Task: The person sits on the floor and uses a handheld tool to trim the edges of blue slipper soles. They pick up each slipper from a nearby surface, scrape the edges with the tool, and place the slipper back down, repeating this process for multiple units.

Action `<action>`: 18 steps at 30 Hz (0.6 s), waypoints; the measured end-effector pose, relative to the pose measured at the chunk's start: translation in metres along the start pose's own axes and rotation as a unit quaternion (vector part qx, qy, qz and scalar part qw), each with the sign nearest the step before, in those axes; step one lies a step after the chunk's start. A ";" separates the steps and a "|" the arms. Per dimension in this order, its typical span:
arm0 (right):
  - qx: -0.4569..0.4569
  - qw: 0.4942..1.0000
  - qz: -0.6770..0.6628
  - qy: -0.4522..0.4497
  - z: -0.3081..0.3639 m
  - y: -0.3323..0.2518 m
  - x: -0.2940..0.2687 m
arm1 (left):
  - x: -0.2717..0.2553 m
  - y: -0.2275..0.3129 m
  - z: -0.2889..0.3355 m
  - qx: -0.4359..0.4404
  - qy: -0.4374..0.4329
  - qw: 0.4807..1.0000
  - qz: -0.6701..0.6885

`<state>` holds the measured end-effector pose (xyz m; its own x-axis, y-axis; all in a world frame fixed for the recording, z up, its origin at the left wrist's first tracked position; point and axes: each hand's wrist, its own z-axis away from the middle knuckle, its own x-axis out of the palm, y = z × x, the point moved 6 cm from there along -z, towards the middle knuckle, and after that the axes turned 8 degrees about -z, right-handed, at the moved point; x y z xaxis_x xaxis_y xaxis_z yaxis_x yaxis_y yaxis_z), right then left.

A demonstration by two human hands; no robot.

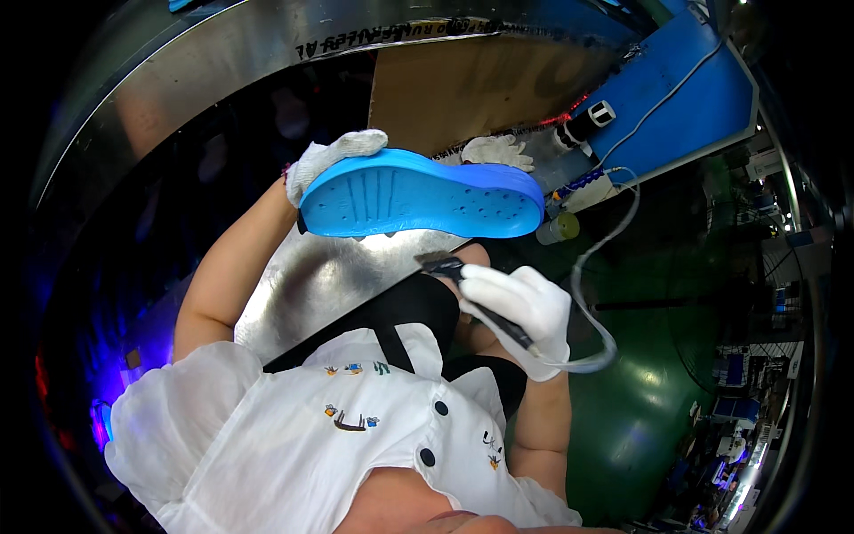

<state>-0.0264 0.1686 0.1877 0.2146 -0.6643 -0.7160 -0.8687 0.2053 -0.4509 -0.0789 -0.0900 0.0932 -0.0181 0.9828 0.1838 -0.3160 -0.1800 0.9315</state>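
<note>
A blue shoe sole (418, 194), shading to violet at its right end, is held up with its grooved, dimpled inner face in sight. My left hand (331, 165), in a whitish knit glove, grips its left end from above. In my white-gloved right hand (525, 311) is a brush (442, 266) with a dark handle. Its bristles stay apart from the sole, just below the lower edge. A clear tube (583, 258) runs from the brush's handle end, loops on the right and climbs toward the back.
Below the sole lies a shiny metal work surface (307, 276). A brown cardboard sheet (480, 89), a loose white glove (498, 152), a black-and-white cylinder (587, 125) and a yellowish container (559, 229) sit beyond it. A blue panel (676, 98) stands at the back right.
</note>
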 end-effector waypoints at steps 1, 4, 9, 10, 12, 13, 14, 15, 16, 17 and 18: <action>-0.018 0.998 -0.011 0.056 0.002 0.007 -0.008 | 0.000 0.008 0.007 0.021 0.062 0.998 -0.001; 0.011 0.993 0.030 0.114 -0.001 0.028 -0.020 | 0.000 -0.013 -0.004 -0.021 -0.136 0.990 0.043; 0.103 0.968 -0.199 0.118 -0.007 0.025 0.012 | 0.049 -0.039 -0.011 0.065 -0.260 0.927 0.265; 0.076 0.973 -0.133 0.173 -0.012 0.028 0.021 | 0.065 -0.043 -0.006 0.060 -0.262 0.928 0.259; 0.007 0.969 -0.002 0.248 -0.017 0.025 0.031 | 0.089 -0.047 -0.001 0.044 -0.176 0.897 0.404; -0.052 0.968 0.080 0.231 -0.019 0.011 0.035 | 0.090 -0.046 0.000 0.044 -0.129 0.870 0.473; -0.069 0.970 0.103 0.208 -0.021 0.001 0.042 | 0.088 -0.045 0.000 0.059 -0.130 0.884 0.446; -0.087 0.971 0.126 0.185 -0.020 -0.008 0.049 | 0.085 -0.044 0.000 0.073 -0.130 0.897 0.417; -0.095 0.978 0.086 0.162 -0.017 -0.011 0.054 | 0.085 -0.038 0.009 0.058 -0.122 0.906 0.402; -0.100 0.982 -0.002 0.160 -0.015 -0.013 0.056 | 0.083 -0.032 0.021 0.050 -0.110 0.914 0.386; -0.059 0.977 -0.123 0.166 -0.011 -0.010 0.051 | 0.077 -0.027 0.031 0.087 -0.120 0.921 0.361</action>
<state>-0.0119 0.1253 0.1615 0.2836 -0.8835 -0.3729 -0.8586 -0.0608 -0.5089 -0.0419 -0.0112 0.0916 0.0523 0.5701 0.8199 -0.1462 -0.8078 0.5710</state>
